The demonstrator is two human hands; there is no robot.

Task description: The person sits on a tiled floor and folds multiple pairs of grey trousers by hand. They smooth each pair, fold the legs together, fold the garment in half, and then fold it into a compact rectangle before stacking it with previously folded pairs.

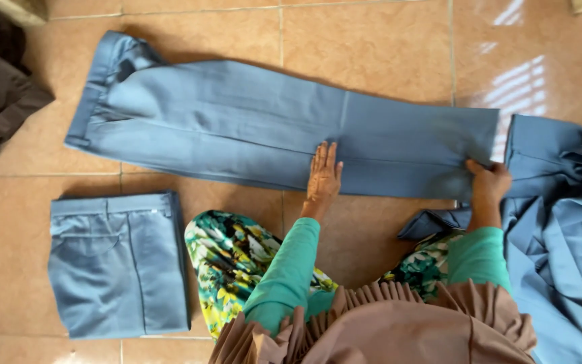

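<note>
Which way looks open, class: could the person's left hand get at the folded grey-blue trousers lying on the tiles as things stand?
Probably yes. The left hand lies flat on the spread trousers; the folded trousers lie to its left beyond the flowered knee, with bare tile between.

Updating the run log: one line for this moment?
left hand: flat on laid-out grey-blue trousers | right hand: gripping trouser hem | folded trousers: floor, left

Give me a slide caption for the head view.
Left hand flat on blue trousers laid on the tiled floor, right hand gripping the hem.
</note>
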